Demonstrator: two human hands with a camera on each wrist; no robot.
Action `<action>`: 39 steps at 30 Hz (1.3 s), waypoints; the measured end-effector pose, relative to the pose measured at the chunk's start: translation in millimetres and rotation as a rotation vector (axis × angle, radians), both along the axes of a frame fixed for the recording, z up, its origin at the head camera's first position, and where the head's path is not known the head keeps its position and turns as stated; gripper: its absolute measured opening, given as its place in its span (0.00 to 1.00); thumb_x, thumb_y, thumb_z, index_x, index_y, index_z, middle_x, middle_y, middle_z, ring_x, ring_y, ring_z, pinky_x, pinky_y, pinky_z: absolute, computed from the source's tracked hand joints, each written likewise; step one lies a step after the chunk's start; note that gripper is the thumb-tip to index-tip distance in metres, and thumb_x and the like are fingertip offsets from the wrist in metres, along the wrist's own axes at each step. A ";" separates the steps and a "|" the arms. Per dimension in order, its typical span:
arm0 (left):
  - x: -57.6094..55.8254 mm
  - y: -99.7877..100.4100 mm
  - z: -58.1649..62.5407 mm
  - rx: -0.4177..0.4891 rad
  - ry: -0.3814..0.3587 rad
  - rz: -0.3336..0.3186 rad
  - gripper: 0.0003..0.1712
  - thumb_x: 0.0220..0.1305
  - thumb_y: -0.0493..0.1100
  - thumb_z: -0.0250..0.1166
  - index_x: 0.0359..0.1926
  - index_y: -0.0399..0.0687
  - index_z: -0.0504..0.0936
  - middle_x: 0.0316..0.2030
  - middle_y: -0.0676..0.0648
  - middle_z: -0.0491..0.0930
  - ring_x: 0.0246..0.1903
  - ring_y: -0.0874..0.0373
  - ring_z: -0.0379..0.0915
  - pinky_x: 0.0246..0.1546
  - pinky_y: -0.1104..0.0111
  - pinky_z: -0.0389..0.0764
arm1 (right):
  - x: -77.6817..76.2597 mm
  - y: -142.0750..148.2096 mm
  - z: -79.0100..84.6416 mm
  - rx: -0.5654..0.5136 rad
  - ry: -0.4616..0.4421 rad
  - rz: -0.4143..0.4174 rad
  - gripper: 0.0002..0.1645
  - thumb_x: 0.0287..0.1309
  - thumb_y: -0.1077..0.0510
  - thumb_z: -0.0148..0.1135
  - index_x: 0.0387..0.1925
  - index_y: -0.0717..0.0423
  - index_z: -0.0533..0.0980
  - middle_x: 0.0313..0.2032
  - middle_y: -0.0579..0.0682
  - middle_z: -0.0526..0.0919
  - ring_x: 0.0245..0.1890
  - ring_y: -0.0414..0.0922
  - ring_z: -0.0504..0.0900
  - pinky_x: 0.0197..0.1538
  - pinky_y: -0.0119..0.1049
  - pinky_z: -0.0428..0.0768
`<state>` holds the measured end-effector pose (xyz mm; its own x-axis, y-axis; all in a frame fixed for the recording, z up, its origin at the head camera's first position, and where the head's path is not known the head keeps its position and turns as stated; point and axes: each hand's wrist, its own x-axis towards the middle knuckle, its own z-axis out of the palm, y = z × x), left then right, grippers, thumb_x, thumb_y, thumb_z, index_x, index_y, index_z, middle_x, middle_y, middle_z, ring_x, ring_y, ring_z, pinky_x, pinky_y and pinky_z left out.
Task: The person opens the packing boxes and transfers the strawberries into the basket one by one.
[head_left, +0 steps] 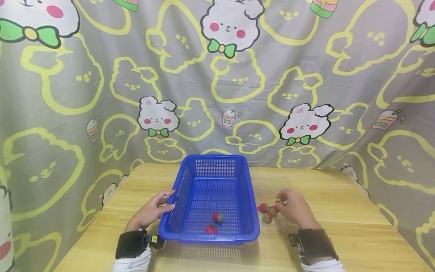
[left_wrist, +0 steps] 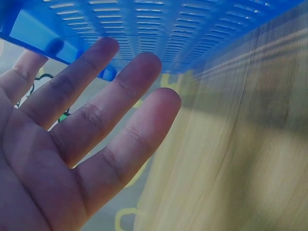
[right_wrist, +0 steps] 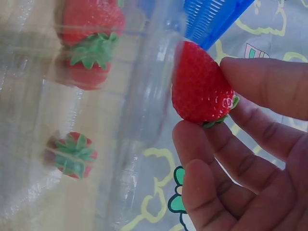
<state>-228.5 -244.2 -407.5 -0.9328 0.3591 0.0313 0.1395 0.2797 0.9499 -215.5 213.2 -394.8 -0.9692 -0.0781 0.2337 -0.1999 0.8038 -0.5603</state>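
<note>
My right hand (head_left: 296,206) pinches a red strawberry (right_wrist: 199,84) with green leaves between thumb and fingers, beside the wall of a clear plastic container (right_wrist: 137,96). Seen through that plastic are more strawberries (right_wrist: 74,156), which lie close together in the head view. A blue slotted basket (head_left: 254,211) stands in the middle, with one strawberry (head_left: 217,217) and another strawberry (head_left: 211,229) near its front end. My left hand (head_left: 151,207) touches the basket's left rim. In the left wrist view its fingers (left_wrist: 149,118) extend fairly straight along the basket's outer side.
The light wooden table (head_left: 350,211) reaches back to a grey curtain (head_left: 234,105) printed with rabbits and yellow outlines. Black straps with cameras sit on both wrists. The clear container is hard to make out in the head view, right of the basket.
</note>
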 end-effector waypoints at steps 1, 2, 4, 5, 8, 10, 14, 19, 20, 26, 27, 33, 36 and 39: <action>-0.2 -0.1 -0.2 0.000 0.001 0.000 0.33 0.69 0.42 0.60 0.69 0.34 0.60 0.66 0.21 0.55 0.58 0.28 0.66 0.46 0.48 0.80 | 0.2 -0.1 0.4 0.000 0.000 -0.001 0.10 0.51 0.64 0.67 0.36 0.64 0.78 0.36 0.56 0.84 0.35 0.52 0.82 0.38 0.49 0.81; -0.4 -0.2 -0.4 0.001 0.002 -0.002 0.33 0.69 0.42 0.60 0.69 0.34 0.60 0.66 0.21 0.55 0.58 0.28 0.66 0.46 0.48 0.80 | 0.4 -0.3 0.8 0.000 0.001 -0.001 0.10 0.51 0.64 0.67 0.36 0.64 0.78 0.36 0.56 0.84 0.35 0.52 0.82 0.38 0.49 0.81; -0.9 -0.6 -0.9 0.001 0.002 -0.004 0.33 0.69 0.42 0.60 0.69 0.34 0.60 0.66 0.21 0.55 0.58 0.29 0.66 0.46 0.48 0.80 | 1.0 -0.6 1.7 0.000 0.001 -0.001 0.10 0.51 0.64 0.67 0.36 0.63 0.78 0.36 0.56 0.84 0.34 0.52 0.82 0.38 0.49 0.81; -1.0 -0.7 -1.1 0.001 0.002 -0.005 0.33 0.69 0.42 0.60 0.69 0.34 0.60 0.65 0.21 0.56 0.58 0.29 0.66 0.46 0.48 0.80 | 1.4 -0.8 2.1 0.000 0.002 -0.001 0.10 0.51 0.64 0.67 0.36 0.63 0.78 0.36 0.56 0.84 0.34 0.51 0.82 0.38 0.49 0.81; -1.3 -1.2 -1.8 0.003 0.000 -0.009 0.32 0.69 0.42 0.59 0.69 0.33 0.60 0.65 0.21 0.56 0.57 0.29 0.68 0.46 0.48 0.80 | 2.7 -1.3 3.5 -0.002 0.005 0.003 0.10 0.51 0.64 0.66 0.37 0.63 0.78 0.35 0.55 0.84 0.34 0.51 0.82 0.38 0.49 0.81; -1.4 -1.4 -2.0 0.001 -0.001 -0.010 0.32 0.69 0.42 0.59 0.68 0.33 0.60 0.65 0.21 0.57 0.56 0.30 0.69 0.46 0.48 0.80 | 3.9 -1.7 4.4 -0.005 0.009 0.005 0.10 0.51 0.64 0.66 0.37 0.64 0.78 0.36 0.55 0.84 0.34 0.51 0.82 0.38 0.49 0.81; -1.7 -1.7 -2.4 -0.002 -0.001 -0.016 0.33 0.69 0.42 0.59 0.68 0.32 0.60 0.64 0.21 0.58 0.55 0.32 0.71 0.45 0.49 0.81 | 5.8 -2.3 5.8 -0.012 0.014 0.009 0.10 0.52 0.64 0.66 0.37 0.64 0.78 0.36 0.55 0.83 0.34 0.51 0.82 0.37 0.47 0.81; -1.8 -1.8 -2.3 -0.004 0.001 -0.019 0.33 0.69 0.42 0.60 0.68 0.32 0.59 0.64 0.21 0.59 0.54 0.33 0.72 0.45 0.49 0.81 | 6.7 -3.7 8.7 -0.018 0.016 0.017 0.11 0.52 0.64 0.66 0.38 0.65 0.78 0.37 0.55 0.83 0.34 0.51 0.82 0.37 0.47 0.82; -1.7 -1.8 -2.3 -0.004 0.001 -0.019 0.33 0.69 0.42 0.60 0.69 0.32 0.59 0.64 0.21 0.59 0.54 0.33 0.72 0.45 0.49 0.81 | 6.7 -4.0 9.3 -0.018 0.016 0.019 0.11 0.53 0.64 0.66 0.39 0.65 0.78 0.37 0.55 0.83 0.34 0.51 0.82 0.37 0.47 0.81; -0.9 -1.3 -2.0 0.007 0.000 -0.023 0.33 0.70 0.41 0.59 0.69 0.32 0.59 0.64 0.21 0.58 0.55 0.33 0.71 0.46 0.49 0.80 | 7.6 -5.7 11.9 -0.011 0.021 0.018 0.11 0.53 0.63 0.66 0.39 0.63 0.78 0.37 0.55 0.83 0.34 0.50 0.82 0.37 0.48 0.81; -0.8 -1.3 -2.0 0.007 0.001 -0.023 0.33 0.70 0.41 0.59 0.69 0.32 0.59 0.64 0.21 0.58 0.55 0.33 0.71 0.46 0.49 0.80 | 7.9 -5.9 12.2 -0.011 0.024 0.018 0.11 0.53 0.63 0.66 0.39 0.63 0.78 0.37 0.55 0.83 0.34 0.50 0.82 0.37 0.48 0.81; -0.1 -1.2 -1.8 0.002 0.006 -0.017 0.33 0.70 0.41 0.59 0.69 0.32 0.58 0.64 0.21 0.58 0.55 0.32 0.71 0.46 0.50 0.81 | 9.2 -7.8 15.0 -0.025 0.026 0.011 0.10 0.53 0.63 0.65 0.39 0.62 0.78 0.38 0.54 0.83 0.34 0.49 0.82 0.37 0.46 0.81; -0.2 -1.1 -1.6 -0.001 0.007 -0.015 0.33 0.70 0.42 0.59 0.69 0.32 0.58 0.64 0.21 0.58 0.56 0.32 0.70 0.46 0.49 0.80 | 9.4 -8.7 15.9 -0.030 0.030 0.012 0.10 0.54 0.63 0.66 0.39 0.61 0.78 0.38 0.54 0.83 0.33 0.47 0.82 0.35 0.44 0.81; -0.4 -1.1 -1.6 -0.004 0.008 -0.015 0.33 0.69 0.42 0.59 0.69 0.32 0.59 0.64 0.21 0.58 0.56 0.32 0.70 0.46 0.49 0.80 | 10.1 -9.6 16.9 -0.033 0.040 0.013 0.10 0.54 0.62 0.66 0.39 0.61 0.79 0.38 0.53 0.84 0.32 0.46 0.82 0.35 0.43 0.81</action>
<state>-228.8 -245.3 -409.1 -0.9270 0.3733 0.0376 0.1516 0.2809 0.9477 -205.4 203.6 -378.0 -0.9579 -0.0827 0.2750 -0.2334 0.7821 -0.5778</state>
